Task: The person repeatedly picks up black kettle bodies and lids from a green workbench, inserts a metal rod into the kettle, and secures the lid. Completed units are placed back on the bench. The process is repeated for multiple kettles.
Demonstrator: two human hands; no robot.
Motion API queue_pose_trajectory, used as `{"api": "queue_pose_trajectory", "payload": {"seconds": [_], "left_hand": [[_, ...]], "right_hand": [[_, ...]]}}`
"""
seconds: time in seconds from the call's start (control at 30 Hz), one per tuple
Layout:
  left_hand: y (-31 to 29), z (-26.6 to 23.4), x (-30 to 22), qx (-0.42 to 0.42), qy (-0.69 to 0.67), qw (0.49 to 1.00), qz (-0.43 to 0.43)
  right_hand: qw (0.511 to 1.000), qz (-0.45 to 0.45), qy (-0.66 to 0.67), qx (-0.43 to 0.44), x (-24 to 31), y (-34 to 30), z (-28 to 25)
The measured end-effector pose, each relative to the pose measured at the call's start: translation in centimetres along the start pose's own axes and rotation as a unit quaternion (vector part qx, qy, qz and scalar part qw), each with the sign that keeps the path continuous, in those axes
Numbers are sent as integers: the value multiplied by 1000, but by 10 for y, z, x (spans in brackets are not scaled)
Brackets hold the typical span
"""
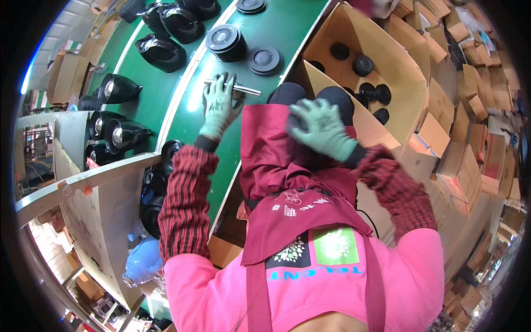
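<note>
Left hand [220, 106] curled round a metal rod [250, 91] over the green table [189, 105], near black discs [264, 60]; slack fingers could let it drop and roll. Right hand [322, 126] blurred by the knees [338, 100], fingers part-bent; can't tell if it's holding anything.

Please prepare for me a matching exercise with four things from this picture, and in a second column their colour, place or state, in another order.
1. Rod
2. Right hand
3. Apron
4. Box

A. open, with black discs inside
B. dark red
C. silver, at the left hand
D. gloved in pale green

Pairs: 1-C, 2-D, 3-B, 4-A
</note>
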State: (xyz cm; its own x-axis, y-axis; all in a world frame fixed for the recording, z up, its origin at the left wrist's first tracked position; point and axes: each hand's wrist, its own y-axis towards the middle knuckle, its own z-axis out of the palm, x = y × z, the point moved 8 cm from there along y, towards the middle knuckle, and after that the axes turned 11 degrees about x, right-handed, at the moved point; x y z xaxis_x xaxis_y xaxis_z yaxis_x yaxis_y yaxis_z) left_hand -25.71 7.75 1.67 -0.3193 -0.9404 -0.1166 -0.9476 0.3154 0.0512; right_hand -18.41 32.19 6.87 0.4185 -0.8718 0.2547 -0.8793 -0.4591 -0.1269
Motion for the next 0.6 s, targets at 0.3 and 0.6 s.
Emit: {"api": "queue_pose_trajectory", "payload": {"seconds": [0.3,0.6], "left_hand": [[40,-10,-3,81,-250,965,17],[23,-44,-142,223,-283,899,249]], "right_hand": [[674,22,730,-108,-94,16,55],[523,-129,841,45,-75,17,-5]]}}
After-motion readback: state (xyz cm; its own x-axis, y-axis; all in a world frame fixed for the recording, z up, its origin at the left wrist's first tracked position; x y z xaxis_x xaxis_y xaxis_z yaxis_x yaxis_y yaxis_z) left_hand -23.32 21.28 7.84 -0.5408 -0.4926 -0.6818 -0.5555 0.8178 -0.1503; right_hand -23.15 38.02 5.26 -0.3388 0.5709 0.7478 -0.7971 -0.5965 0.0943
